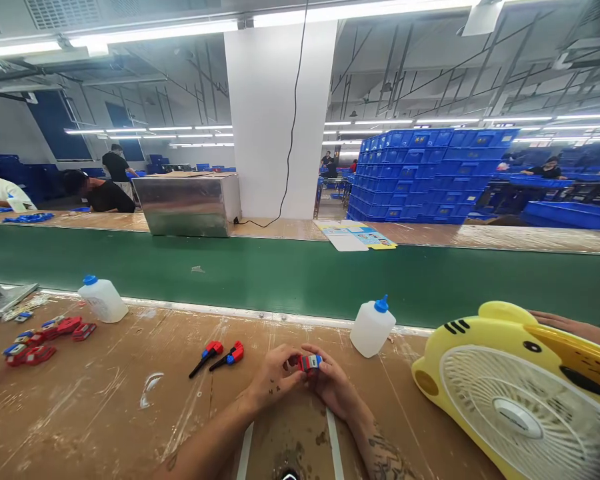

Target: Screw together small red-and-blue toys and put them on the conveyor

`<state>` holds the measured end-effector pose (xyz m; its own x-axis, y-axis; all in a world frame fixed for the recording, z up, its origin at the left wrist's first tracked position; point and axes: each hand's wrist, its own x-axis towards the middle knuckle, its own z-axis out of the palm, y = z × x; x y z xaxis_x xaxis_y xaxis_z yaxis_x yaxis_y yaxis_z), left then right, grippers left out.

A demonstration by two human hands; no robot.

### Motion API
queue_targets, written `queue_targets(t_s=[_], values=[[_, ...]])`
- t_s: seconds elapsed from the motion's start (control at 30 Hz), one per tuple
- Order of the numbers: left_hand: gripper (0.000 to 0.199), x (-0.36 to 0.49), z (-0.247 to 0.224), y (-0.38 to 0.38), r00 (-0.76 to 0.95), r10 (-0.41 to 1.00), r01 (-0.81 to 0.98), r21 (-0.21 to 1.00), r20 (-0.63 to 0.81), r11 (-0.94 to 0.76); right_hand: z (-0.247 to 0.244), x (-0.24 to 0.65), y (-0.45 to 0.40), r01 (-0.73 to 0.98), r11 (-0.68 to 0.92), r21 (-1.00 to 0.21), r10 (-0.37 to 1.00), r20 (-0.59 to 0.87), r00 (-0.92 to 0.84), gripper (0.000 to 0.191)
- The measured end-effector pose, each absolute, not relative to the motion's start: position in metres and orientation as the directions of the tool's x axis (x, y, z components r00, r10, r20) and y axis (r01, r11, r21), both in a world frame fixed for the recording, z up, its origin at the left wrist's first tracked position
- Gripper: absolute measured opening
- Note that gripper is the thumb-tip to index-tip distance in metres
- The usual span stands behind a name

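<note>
A small red and blue toy part [309, 363] sits between my two hands, low in the middle of the brown worktable [130, 413]. My left hand [275, 375] pinches it from the left and my right hand [333, 380] grips it from the right. Two red and blue tools with black tips [217, 355] lie just left of my hands. A white glue bottle with a blue cap [372, 327] stands just behind and to the right of my hands.
A second white bottle [103, 299] stands at the far left, by a heap of red and blue parts [43, 339]. A yellow desk fan [523, 393] fills the right. Behind runs a green conveyor belt [300, 273], then a metal box [187, 204], stacked blue crates [425, 175] and people at work.
</note>
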<state>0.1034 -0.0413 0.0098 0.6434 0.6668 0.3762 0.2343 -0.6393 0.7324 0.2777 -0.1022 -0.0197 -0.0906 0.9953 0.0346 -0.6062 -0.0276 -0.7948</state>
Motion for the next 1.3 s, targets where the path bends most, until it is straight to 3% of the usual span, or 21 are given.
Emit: queue_targets(t_s=[0.13, 0.23, 0.37, 0.43, 0.5, 0.67, 0.8, 0.93, 1.07, 1.17, 1.3], values=[[0.03, 0.096, 0.014, -0.041, 0.686, 0.619, 0.277, 0.651, 0.381, -0.707, -0.02, 0.276, -0.101, -0.591, -0.065, -0.804, 0.995, -0.004, -0.104, 0.058], [0.03, 0.076, 0.027, -0.028, 0.649, 0.68, 0.436, 0.566, 0.341, -0.7, -0.027, 0.278, -0.096, -0.599, -0.039, -0.8, 0.999, -0.017, -0.044, 0.058], [0.024, 0.032, 0.04, -0.004, 0.432, 0.893, 0.843, 0.297, 0.123, -0.448, -0.034, 0.281, -0.09, -0.635, -0.022, -0.772, 1.0, -0.023, -0.007, 0.049], [0.02, 0.017, 0.04, 0.0, 0.385, 0.923, 0.906, 0.186, 0.014, -0.381, -0.033, 0.281, -0.089, -0.652, -0.019, -0.758, 1.0, -0.022, -0.004, 0.046], [0.016, 0.011, 0.037, -0.005, 0.423, 0.905, 0.898, 0.153, -0.037, -0.413, -0.031, 0.281, -0.09, -0.667, -0.019, -0.745, 1.0, -0.016, -0.012, 0.045], [0.031, 0.02, 0.035, -0.03, 0.639, 0.764, 0.765, 0.165, -0.081, -0.623, -0.025, 0.281, -0.095, -0.676, -0.009, -0.737, 1.0, 0.011, -0.025, 0.05], [0.027, 0.019, 0.032, -0.04, 0.772, 0.633, 0.621, 0.271, -0.054, -0.735, -0.023, 0.278, -0.095, -0.623, 0.032, -0.782, 0.997, 0.064, -0.03, 0.052], [0.03, 0.009, 0.02, -0.042, 0.784, 0.621, 0.566, 0.39, 0.019, -0.726, -0.022, 0.275, -0.094, -0.565, 0.06, -0.823, 0.996, 0.083, -0.016, 0.053], [0.032, 0.011, 0.017, -0.04, 0.703, 0.707, 0.596, 0.476, 0.08, -0.647, -0.024, 0.273, -0.093, -0.523, 0.082, -0.848, 0.995, 0.097, -0.001, 0.051], [0.039, 0.021, 0.023, -0.035, 0.687, 0.727, 0.646, 0.444, 0.018, -0.621, -0.026, 0.274, -0.091, -0.524, 0.078, -0.848, 0.996, 0.092, -0.001, 0.052], [0.033, 0.036, 0.031, -0.025, 0.657, 0.743, 0.71, 0.433, -0.127, -0.555, -0.025, 0.277, -0.092, -0.56, 0.053, -0.827, 0.995, 0.09, -0.039, 0.051]])
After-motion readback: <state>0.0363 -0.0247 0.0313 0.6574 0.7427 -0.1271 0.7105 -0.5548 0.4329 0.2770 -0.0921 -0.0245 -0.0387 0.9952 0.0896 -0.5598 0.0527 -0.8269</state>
